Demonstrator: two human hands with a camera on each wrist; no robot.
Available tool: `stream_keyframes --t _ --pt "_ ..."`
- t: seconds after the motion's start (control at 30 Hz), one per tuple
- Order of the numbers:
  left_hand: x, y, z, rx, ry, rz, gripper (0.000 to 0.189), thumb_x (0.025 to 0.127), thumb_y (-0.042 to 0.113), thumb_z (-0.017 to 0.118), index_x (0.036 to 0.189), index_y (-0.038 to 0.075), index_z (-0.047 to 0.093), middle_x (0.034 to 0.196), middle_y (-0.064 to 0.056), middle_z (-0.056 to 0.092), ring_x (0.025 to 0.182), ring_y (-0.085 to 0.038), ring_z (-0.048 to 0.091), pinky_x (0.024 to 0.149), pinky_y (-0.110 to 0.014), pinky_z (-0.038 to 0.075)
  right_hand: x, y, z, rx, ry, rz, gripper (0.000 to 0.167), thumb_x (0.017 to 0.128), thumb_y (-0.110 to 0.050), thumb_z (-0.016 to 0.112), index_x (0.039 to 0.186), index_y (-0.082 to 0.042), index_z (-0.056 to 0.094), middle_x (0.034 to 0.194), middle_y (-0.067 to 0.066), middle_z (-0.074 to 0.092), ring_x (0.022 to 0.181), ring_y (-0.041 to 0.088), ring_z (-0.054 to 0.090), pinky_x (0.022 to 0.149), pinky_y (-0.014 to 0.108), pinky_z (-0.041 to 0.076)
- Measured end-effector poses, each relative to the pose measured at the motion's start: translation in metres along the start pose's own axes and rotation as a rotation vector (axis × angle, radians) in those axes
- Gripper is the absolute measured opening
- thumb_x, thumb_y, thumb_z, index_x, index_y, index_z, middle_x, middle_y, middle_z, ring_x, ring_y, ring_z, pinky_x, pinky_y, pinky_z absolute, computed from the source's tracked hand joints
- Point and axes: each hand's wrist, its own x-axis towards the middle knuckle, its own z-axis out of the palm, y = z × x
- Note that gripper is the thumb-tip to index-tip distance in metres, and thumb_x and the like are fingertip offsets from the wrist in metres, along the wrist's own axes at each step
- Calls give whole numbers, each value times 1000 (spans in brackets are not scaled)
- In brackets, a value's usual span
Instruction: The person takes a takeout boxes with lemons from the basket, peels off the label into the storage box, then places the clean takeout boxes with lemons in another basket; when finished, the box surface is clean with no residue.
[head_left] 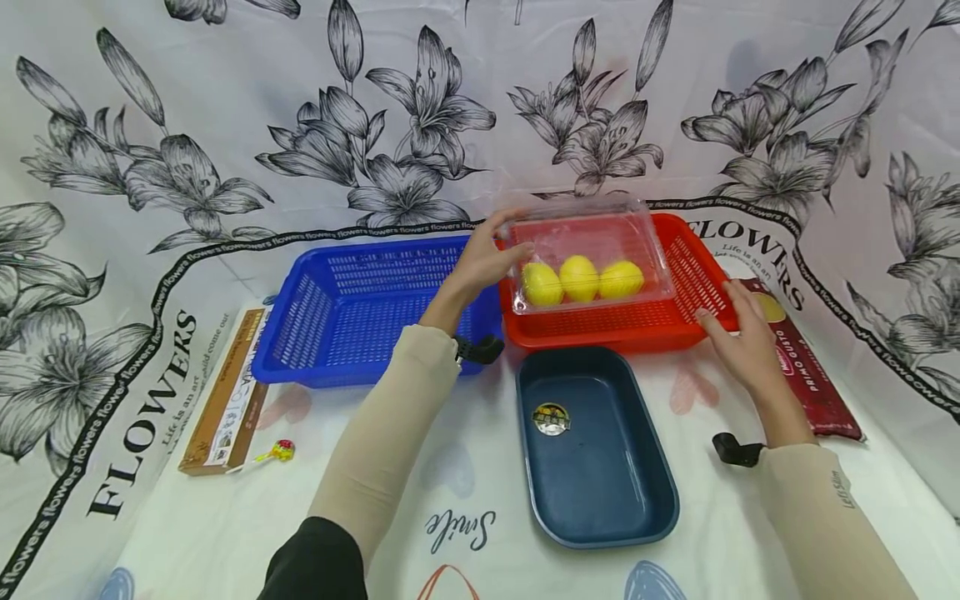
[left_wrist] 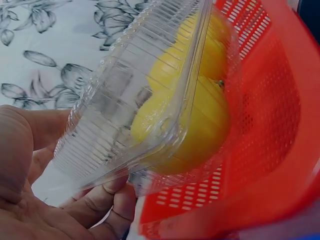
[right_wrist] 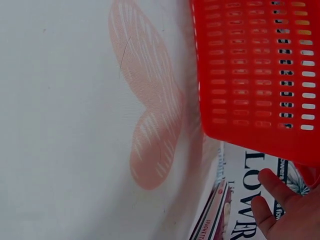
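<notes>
My left hand (head_left: 489,254) grips the left edge of a clear plastic clamshell box (head_left: 592,218), thumb on one side and fingers beneath in the left wrist view. Three yellow lemons (head_left: 579,277) show through its wall; in the left wrist view the nearest lemon (left_wrist: 200,130) looks large. The box is tilted above the red basket (head_left: 600,337). At that basket's right end is my right hand (head_left: 753,358), fingers extended and spread by the rim. Whether it touches the rim I cannot tell. In the right wrist view, only a few fingertips (right_wrist: 270,182) show below the basket.
A blue basket (head_left: 300,333) stands left of the red one. In front lies a dark blue tray (head_left: 600,483) with a round sticker. A brown box (head_left: 225,400) and a lollipop (head_left: 282,450) lie at left. A red spaghetti packet (head_left: 821,392) lies under the right forearm.
</notes>
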Motion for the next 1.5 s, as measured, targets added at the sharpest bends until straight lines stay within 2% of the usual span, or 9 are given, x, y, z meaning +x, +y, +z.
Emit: stream_keyframes --t 0.23,0.43,0.5,0.67,0.8,0.9,1.07,1.2,1.5 --pt "21 -6 14 27 -30 21 54 98 14 68 149 15 51 152 -5 50 139 -25 44 108 -44 47 1 1 3 10 5 -1 71 103 -37 52 163 -14 23 173 7 12 154 46 19 115 79 17" --pt "37 -23 26 -28 -49 -30 52 98 14 67 148 19 52 142 -15 47 96 -22 57 84 -53 58 1 0 8 17 2 -5 71 103 -37 52 163 -14 23 173 8 13 154 46 19 115 78 18" --pt "41 -29 30 -45 -43 -46 52 98 13 67 148 20 52 136 -17 45 84 -22 58 84 -57 58 1 0 10 18 1 -10 71 103 -37 52 163 -14 24 173 9 13 154 46 19 115 78 18" --pt "46 -39 36 -24 -15 -44 53 98 12 67 148 22 52 135 -15 45 78 -17 54 80 -49 60 1 0 12 18 8 -10 70 103 -36 53 163 -13 24 172 10 14 154 45 20 116 77 19" --pt "49 -42 42 14 10 -1 53 97 10 68 147 21 54 136 -13 49 93 -18 52 65 -27 55 1 0 11 16 17 -17 70 103 -35 53 163 -13 25 172 10 15 154 45 21 115 77 19" --pt "51 -44 46 31 7 21 54 96 9 69 147 22 55 141 -9 53 110 -21 51 63 -22 52 1 1 10 11 25 -20 69 103 -35 53 163 -13 25 172 10 16 154 45 21 116 78 19" --pt "53 -46 52 68 -9 -3 55 97 11 69 148 26 53 149 -6 51 133 -26 47 83 -35 58 1 2 9 20 23 -20 69 103 -34 53 162 -12 26 172 8 15 154 44 21 117 76 19" --pt "54 -45 57 92 -31 -42 56 97 14 68 149 25 51 152 -10 48 138 -30 45 101 -45 54 0 3 8 19 27 -16 69 103 -34 53 163 -13 25 172 9 15 153 45 22 116 77 20" --pt "57 -44 66 41 -19 -132 55 94 14 73 145 27 56 146 -13 51 132 -30 47 98 -44 57 0 4 5 13 42 -26 68 103 -33 53 162 -12 26 172 11 17 153 45 22 117 76 20"
